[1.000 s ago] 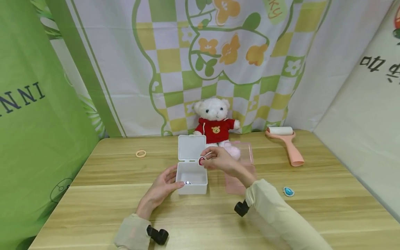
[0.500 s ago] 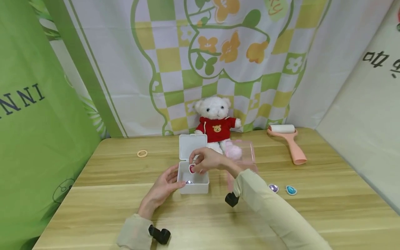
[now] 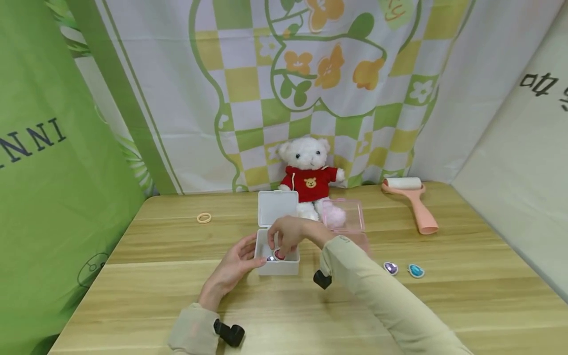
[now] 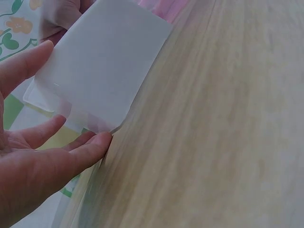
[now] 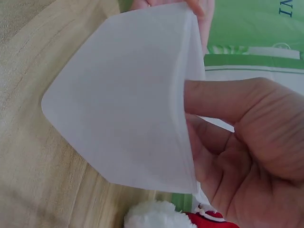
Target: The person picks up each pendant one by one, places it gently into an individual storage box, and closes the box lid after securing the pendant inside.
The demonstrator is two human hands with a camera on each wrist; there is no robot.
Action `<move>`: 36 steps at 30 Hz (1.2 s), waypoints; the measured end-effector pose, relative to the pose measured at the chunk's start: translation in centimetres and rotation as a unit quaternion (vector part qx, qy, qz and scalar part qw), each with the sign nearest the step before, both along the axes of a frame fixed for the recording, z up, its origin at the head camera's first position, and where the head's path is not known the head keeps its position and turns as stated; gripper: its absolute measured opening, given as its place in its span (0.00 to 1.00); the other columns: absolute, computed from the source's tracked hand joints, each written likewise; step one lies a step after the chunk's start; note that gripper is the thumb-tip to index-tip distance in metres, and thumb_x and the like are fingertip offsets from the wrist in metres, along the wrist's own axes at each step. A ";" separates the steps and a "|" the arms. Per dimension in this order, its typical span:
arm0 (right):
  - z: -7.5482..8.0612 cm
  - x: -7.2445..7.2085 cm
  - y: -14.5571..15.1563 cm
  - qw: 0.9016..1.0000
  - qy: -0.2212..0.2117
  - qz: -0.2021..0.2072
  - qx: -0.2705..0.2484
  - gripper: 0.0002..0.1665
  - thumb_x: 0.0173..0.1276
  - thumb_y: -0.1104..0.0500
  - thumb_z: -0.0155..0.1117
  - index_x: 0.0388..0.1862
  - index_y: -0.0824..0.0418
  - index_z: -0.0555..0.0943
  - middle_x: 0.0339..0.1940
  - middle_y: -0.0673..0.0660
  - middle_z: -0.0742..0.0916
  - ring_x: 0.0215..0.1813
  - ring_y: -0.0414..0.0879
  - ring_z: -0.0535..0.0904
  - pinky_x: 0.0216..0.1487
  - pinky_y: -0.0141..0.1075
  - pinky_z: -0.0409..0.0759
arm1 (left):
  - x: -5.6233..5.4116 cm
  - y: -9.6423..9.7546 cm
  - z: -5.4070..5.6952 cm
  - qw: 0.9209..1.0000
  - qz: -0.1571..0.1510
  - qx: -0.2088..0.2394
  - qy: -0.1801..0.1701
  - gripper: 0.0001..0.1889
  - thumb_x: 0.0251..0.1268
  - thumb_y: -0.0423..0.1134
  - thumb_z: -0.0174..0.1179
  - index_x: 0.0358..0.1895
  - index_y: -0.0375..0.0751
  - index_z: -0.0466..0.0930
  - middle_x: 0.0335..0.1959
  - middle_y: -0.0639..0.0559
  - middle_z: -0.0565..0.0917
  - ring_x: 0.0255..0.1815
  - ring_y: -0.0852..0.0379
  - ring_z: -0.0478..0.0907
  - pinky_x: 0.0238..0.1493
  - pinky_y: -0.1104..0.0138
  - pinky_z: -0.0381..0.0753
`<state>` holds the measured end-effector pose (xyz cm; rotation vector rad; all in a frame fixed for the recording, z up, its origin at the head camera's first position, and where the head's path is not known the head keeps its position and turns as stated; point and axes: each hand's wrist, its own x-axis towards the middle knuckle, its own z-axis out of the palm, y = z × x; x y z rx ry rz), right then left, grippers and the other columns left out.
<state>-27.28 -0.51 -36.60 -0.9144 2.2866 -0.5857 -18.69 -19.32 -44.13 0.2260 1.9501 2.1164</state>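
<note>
A white box (image 3: 278,268) with its lid (image 3: 278,207) raised stands on the wooden table. My left hand (image 3: 235,264) grips the box's left side, thumb over the front rim; the left wrist view shows its fingertips against the wall. My right hand (image 3: 290,234) reaches inside, pinching a red gem (image 3: 279,254) with a pale rim low in the box. Beside that gem lies a purple gem (image 3: 270,258). In the right wrist view the box wall (image 5: 118,99) hides the fingertips of the right hand.
Right of the box is a pink clear box (image 3: 360,241), partly behind the right sleeve, with a pink fluffy ball (image 3: 335,216) at its lid. Purple (image 3: 390,268) and teal (image 3: 416,270) gems lie right. Around are a teddy bear (image 3: 308,180), lint roller (image 3: 414,204) and yellow ring (image 3: 204,218).
My right hand has moved left and down from above the box's right edge into the box with the red gem. The left hand keeps its hold. The sleeve has uncovered the purple gem on the table.
</note>
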 end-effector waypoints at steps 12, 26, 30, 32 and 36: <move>-0.1 0.6 -1.0 0.995 0.039 0.014 0.090 0.14 0.50 0.71 0.75 0.30 0.56 0.80 0.26 0.49 0.80 0.28 0.40 0.76 0.24 0.31 0.78 | 0.0 0.4 0.5 1.000 -0.001 0.001 -0.001 0.41 0.59 0.25 0.62 0.73 0.30 0.48 0.70 0.26 0.55 0.70 0.33 0.56 0.62 0.61 0.71; -0.5 1.0 -1.3 0.994 0.075 -0.008 0.084 0.13 0.49 0.72 0.74 0.28 0.58 0.81 0.22 0.48 0.81 0.24 0.40 0.76 0.21 0.30 0.77 | 0.0 0.2 0.4 1.000 -0.001 -0.003 -0.003 0.41 0.59 0.25 0.62 0.73 0.30 0.49 0.71 0.26 0.55 0.70 0.33 0.56 0.63 0.58 0.70; -0.4 1.0 -1.3 0.992 0.087 0.000 0.087 0.13 0.49 0.74 0.73 0.26 0.58 0.81 0.22 0.47 0.81 0.24 0.40 0.75 0.21 0.29 0.76 | 0.0 0.1 0.3 1.000 -0.003 -0.002 -0.001 0.41 0.59 0.25 0.62 0.73 0.30 0.49 0.71 0.26 0.55 0.71 0.33 0.55 0.62 0.60 0.71; -0.4 0.9 -1.3 0.992 0.092 0.004 0.086 0.13 0.49 0.74 0.72 0.25 0.58 0.80 0.22 0.47 0.81 0.23 0.40 0.75 0.21 0.29 0.75 | 0.0 0.1 0.3 1.000 -0.003 -0.001 0.000 0.41 0.59 0.25 0.62 0.73 0.30 0.49 0.71 0.26 0.55 0.71 0.33 0.55 0.61 0.62 0.71; -0.5 0.9 -1.2 0.992 0.105 0.015 0.063 0.12 0.50 0.73 0.71 0.24 0.57 0.80 0.22 0.47 0.81 0.22 0.40 0.75 0.21 0.29 0.75 | 0.0 0.0 0.1 1.000 -0.005 0.002 0.000 0.41 0.59 0.26 0.62 0.73 0.30 0.48 0.71 0.26 0.55 0.70 0.33 0.56 0.60 0.63 0.72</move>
